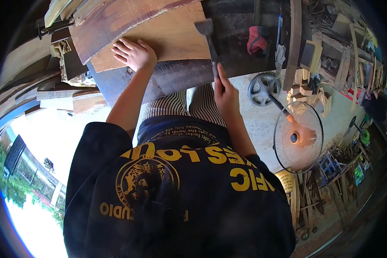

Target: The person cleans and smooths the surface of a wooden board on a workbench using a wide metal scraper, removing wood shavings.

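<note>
– Where does the chisel [207, 41] lie?
– In the right hand [224, 92], fingers clenched round its handle. Its long axis runs straight away from the person, with the blade at the near-right corner of the wooden board [176, 36].
– And the left hand [133, 53]?
– Pressed flat on the board, fingers spread, grasping nothing, well to the left of the blade.
– The surface?
– A dark workbench [180, 75]. A fan [297, 137] and wood offcuts [305, 88] stand to the right.

left hand [133, 53] flat on wooden board [176, 36] | right hand [225, 92] fingers grip long tool [210, 41] handle
</note>
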A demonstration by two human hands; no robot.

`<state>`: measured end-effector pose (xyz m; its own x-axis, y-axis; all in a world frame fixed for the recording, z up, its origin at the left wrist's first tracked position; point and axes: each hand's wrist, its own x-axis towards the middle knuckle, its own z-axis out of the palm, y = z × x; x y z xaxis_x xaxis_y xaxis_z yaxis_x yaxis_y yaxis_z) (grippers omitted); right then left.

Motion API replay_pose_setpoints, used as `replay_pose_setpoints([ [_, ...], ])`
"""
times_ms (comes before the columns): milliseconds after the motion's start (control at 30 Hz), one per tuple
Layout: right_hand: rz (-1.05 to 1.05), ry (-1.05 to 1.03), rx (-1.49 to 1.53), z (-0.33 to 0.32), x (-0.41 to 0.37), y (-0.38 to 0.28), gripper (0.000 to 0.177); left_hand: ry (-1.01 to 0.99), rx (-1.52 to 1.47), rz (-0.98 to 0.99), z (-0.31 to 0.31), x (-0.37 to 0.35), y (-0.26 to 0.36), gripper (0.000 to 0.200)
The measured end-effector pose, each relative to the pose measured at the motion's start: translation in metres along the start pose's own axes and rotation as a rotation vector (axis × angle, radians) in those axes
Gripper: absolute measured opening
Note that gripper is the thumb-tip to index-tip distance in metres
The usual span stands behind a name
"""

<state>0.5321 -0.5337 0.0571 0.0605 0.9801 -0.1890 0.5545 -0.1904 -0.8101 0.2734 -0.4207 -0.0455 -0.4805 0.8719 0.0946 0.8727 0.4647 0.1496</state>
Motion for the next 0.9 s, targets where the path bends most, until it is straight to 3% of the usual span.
replay_pose_setpoints([
  [33,-0.154,0.129,-0.051,0.012,0.018,0.005,0.043,0.013,-0.007,0.006,0.001,0.000,0.000,0.069],
  [67,-0.158,0.127,-0.052,0.017,0.028,0.007,0.043,0.015,-0.008,0.001,0.001,-0.001,0.001,0.069],
  [133,-0.026,0.044,-0.044,0.021,0.044,-0.001,0.043,0.016,-0.021,0.002,0.002,0.000,0.000,0.069],
  [300,-0.105,0.077,-0.039,0.008,0.008,-0.002,0.044,0.007,-0.029,-0.010,-0.001,0.000,0.002,0.069],
  [400,-0.144,0.122,-0.024,0.016,0.035,-0.006,0.043,-0.006,-0.037,-0.008,0.000,0.000,0.001,0.070],
  [433,0.057,-0.015,-0.061,0.013,0.050,-0.017,0.044,0.000,-0.036,-0.002,0.000,-0.001,0.000,0.070],
  [567,-0.102,0.100,-0.038,0.016,0.036,-0.007,0.044,-0.005,-0.046,-0.010,-0.001,0.000,0.001,0.071],
  [900,-0.028,0.028,-0.023,0.002,0.044,-0.024,0.041,0.061,-0.076,0.019,0.005,0.001,-0.003,0.071],
])
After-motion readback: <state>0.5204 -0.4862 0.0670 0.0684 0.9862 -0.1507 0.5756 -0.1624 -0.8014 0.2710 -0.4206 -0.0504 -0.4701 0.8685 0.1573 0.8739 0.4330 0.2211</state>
